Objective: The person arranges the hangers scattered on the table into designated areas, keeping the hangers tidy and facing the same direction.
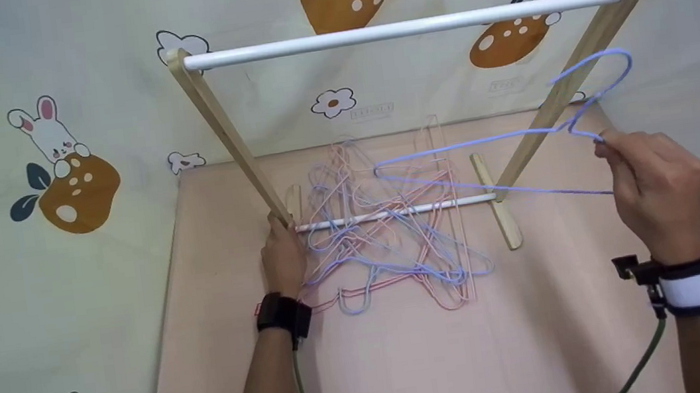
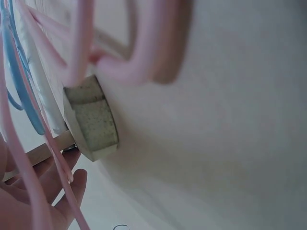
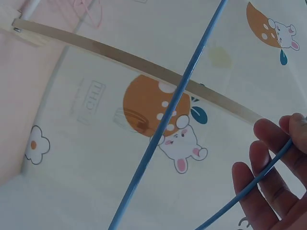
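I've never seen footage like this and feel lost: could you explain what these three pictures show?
There is no machine: a person works with two bare hands. The wide picture looks forward and down from the head; the other two look from the left and right wrists. The left hand holds a wooden rack with white bars, low on one upright. The right hand holds up a blue hanger. The rack stands on a pinkish surface, where a tangled heap of pink and blue hangers lies around its lower bar.
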Motion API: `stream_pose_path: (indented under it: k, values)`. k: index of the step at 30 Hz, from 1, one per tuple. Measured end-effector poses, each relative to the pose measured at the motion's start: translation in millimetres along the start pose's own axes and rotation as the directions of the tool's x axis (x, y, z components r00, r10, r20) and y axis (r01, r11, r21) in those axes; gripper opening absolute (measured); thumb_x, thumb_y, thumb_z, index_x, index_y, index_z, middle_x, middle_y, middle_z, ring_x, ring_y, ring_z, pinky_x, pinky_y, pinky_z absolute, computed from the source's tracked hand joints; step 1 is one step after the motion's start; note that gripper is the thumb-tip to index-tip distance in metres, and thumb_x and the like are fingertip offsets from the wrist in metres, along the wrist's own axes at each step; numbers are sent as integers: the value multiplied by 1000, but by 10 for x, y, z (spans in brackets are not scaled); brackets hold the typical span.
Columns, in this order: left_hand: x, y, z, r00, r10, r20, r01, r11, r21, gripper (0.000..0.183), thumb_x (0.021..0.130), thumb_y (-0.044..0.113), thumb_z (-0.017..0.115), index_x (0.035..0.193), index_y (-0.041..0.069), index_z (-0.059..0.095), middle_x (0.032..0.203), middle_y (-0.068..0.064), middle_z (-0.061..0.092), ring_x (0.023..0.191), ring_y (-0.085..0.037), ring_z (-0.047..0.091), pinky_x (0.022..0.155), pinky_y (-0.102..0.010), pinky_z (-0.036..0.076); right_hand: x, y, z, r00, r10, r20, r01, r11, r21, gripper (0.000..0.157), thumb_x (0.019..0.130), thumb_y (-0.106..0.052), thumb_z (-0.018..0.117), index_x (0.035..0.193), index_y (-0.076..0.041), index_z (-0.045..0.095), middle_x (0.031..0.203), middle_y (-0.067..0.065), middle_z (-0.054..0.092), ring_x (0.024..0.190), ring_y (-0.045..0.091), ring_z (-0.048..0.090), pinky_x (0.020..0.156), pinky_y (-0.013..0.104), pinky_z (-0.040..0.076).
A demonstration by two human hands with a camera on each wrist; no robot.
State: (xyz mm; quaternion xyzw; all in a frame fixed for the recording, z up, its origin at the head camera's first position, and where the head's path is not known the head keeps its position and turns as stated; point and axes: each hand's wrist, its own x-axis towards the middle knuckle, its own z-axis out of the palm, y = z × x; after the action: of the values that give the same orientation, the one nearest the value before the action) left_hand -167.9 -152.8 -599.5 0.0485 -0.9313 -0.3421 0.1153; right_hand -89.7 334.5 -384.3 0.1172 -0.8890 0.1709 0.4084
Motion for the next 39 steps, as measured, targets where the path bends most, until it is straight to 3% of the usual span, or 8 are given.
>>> stream_pose_path:
  k: [9, 21, 27, 32, 39]
  values:
    - [9, 8, 9, 1000, -21, 7, 21, 1000, -17, 40, 117, 15, 52, 151, -2, 42, 106, -27, 73, 79, -48, 74, 65, -62, 58, 365, 69, -58, 1000, 23, -17, -24, 996, -83, 32, 115, -18, 60, 112, 9, 77, 94, 27, 77, 74, 47, 68, 69, 19, 25]
    - [9, 38, 24, 1000, -28, 7, 28, 1000, 0, 37, 116, 14, 53, 147, -4, 44, 106, -28, 73, 82, -51, 74, 68, -63, 58, 352, 5, -163, 994, 103, -29, -105, 990, -95, 31, 115, -15, 60, 113, 12, 75, 95, 32, 76, 83, 55, 72, 80, 10, 24]
    - [19, 10, 15, 1000, -8, -15, 8, 1000, 24, 38, 115, 10, 54, 147, -9, 44, 104, -32, 72, 84, -54, 74, 68, -65, 58, 341, -121, -353, 998, 67, -19, -68, 992, -107, 32, 115, -14, 59, 113, 13, 75, 96, 32, 76, 83, 54, 73, 82, 6, 25]
    - [24, -2, 12, 1000, 2, -8, -2, 1000, 23, 42, 114, 8, 56, 150, -10, 42, 107, -32, 72, 85, -53, 75, 68, -64, 59, 383, -281, -575, 999, 37, -17, -38, 994, -102, 32, 116, -11, 57, 110, 15, 74, 92, 34, 74, 78, 53, 69, 80, 13, 25]
    - [27, 8, 20, 999, -30, 16, 30, 1000, 7, 42, 114, 9, 55, 151, -6, 41, 108, -30, 72, 83, -50, 75, 67, -62, 59, 531, -450, -871, 996, 87, 23, -84, 990, -111, 36, 119, -14, 50, 113, 16, 70, 98, 36, 71, 83, 52, 62, 84, 20, 27]
